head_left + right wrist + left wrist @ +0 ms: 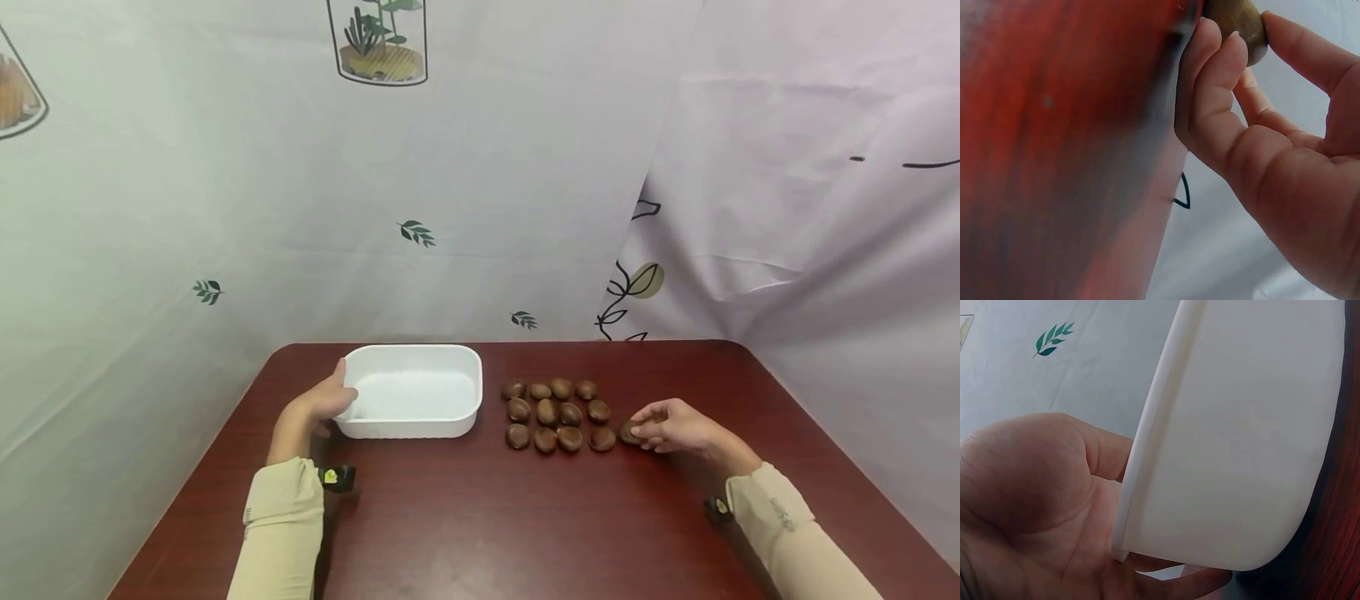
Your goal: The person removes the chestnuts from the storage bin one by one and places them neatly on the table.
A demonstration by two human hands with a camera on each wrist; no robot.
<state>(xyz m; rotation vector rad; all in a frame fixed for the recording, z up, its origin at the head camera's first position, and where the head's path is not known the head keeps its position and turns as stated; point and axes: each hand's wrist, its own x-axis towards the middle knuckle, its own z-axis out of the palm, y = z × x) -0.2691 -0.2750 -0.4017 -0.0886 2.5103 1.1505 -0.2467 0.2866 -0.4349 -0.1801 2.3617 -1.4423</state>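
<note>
right hand [675, 427] pinches chestnut [628, 432], long axis left-right; left hand [318, 404] grips tray [411, 427] rim.

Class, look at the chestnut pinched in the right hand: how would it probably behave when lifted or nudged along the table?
The chestnut looks small and rounded, so it would probably roll or wobble if nudged. Its brown shell looks smooth and glossy, so it may slip from the fingertips of the right hand. It keeps its shape in the pinch, so it is likely stiff.

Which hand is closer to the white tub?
Left. The left hand holds the white tub by its rim; the right hand is beyond the chestnuts, pinching one.
</note>
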